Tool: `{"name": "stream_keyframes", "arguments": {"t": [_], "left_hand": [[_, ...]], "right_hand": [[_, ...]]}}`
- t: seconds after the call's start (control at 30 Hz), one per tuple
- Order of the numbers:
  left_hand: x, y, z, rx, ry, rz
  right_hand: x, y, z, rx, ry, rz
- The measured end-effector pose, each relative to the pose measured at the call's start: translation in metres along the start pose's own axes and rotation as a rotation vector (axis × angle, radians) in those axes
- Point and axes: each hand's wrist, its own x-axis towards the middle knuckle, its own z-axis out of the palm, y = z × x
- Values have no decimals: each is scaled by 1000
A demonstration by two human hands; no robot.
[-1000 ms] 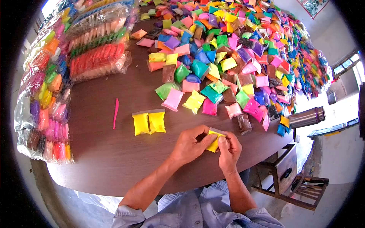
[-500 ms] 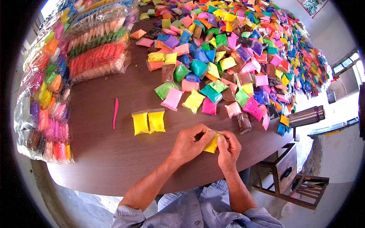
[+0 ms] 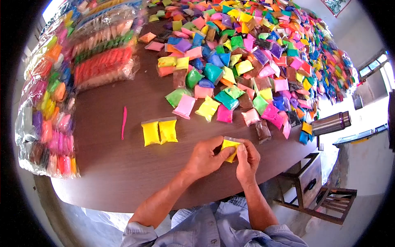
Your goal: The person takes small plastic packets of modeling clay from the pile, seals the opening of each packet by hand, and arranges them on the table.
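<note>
Between my two hands, above the near part of the brown table [image 3: 164, 181], is a small yellow packet [image 3: 231, 144] in a clear bag, its top edge facing away from me. My left hand [image 3: 205, 157] pinches its left side with the thumb across the front. My right hand [image 3: 248, 159] grips the right side, thumb on top. To the left of my hands, a pair of yellow packets [image 3: 159, 132] lies side by side, flat on the table. Further left lies a thin pink plastic tool [image 3: 124, 123].
A large heap of small multicoloured packets [image 3: 247, 66] covers the far and right part of the table. Bundled clear bags of coloured packets [image 3: 105, 61] line the left side. A metal flask [image 3: 331, 123] lies at the right edge, near a wooden chair [image 3: 312, 189].
My thumbs have shifted lower on the yellow packet, so more of its face and its clear top strip show. The other things stay where they were.
</note>
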Motion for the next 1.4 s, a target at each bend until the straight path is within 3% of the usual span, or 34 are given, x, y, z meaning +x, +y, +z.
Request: {"name": "stream_keyframes", "arguments": {"t": [0.33, 0.63, 0.7, 0.8, 0.9, 0.97, 1.1, 1.2, 1.4], "left_hand": [[0, 14, -1, 111, -100, -17], [-26, 29, -4, 184, 20, -41], [-33, 41, 2, 184, 110, -126], [-42, 44, 5, 213, 142, -241], [-49, 33, 11, 264, 243, -156], [-55, 34, 13, 373, 291, -127], [-69, 28, 21, 618, 430, -31], [-75, 33, 26, 762, 388, 125], [-94, 37, 46, 768, 366, 129]], "right_hand": [[-1, 0, -1, 94, 31, 35], [-3, 2, -3, 79, -138, 16], [-3, 2, -4, 67, -151, -56], [-2, -1, -4, 144, -158, 39], [-2, 5, 0, 115, -162, -135], [-6, 5, 3, 230, -111, 38], [-13, -4, 0, 94, -136, 5], [-15, -21, 1, -108, -115, -303], [-17, 0, -6, -29, -76, -193]]}}
